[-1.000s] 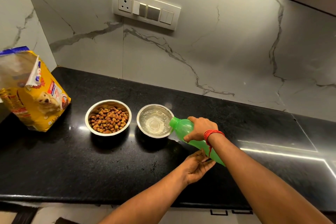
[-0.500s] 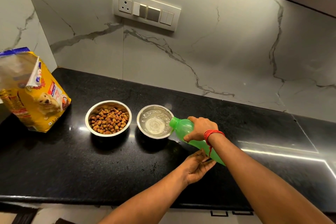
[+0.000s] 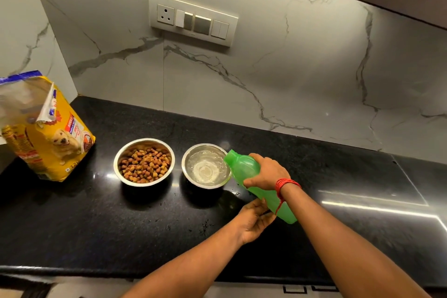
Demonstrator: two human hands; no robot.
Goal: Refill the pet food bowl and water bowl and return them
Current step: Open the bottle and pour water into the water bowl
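Little has moved since the earlier frame: the right hand still grips the tilted green bottle, its mouth over the right rim of the water bowl, which holds rippled water. The left hand stays half open, empty, beneath the bottle's base. Just left sits the food bowl, full of kibble. A yellow pet food bag stands at the frame's left on the black counter.
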